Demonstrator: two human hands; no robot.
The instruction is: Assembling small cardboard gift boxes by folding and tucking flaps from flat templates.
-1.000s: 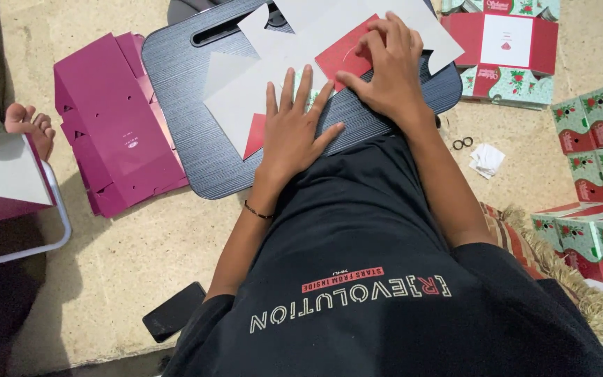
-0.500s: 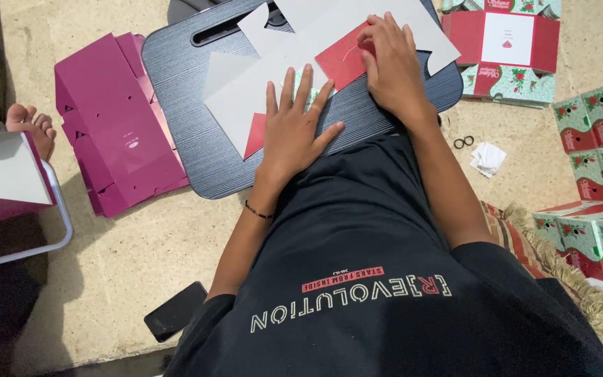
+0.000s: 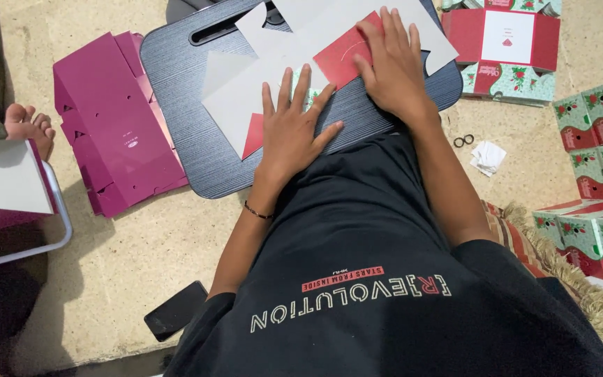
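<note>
Right hand has slid up the red flap, pressing flat. Left hand, fingers spread, stays flat on the grey card blank. Fold being creased, apparently.

black short-sleeved T-shirt — white and red lettering on chest | left wrist — thin dark bracelet

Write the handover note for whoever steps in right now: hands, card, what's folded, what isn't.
Left hand: flat, fingers spread, pressing the grey card onto the dark lap tray.
Right hand: flat on the card, fingertips on its folded-over red flap.
Done: that red flap is turned over; a second red corner shows beside the left hand.
Left: the card otherwise lies flat, not formed into a box.
Nearby: magenta flat blanks to the left, finished red-and-green boxes to the right.
</note>
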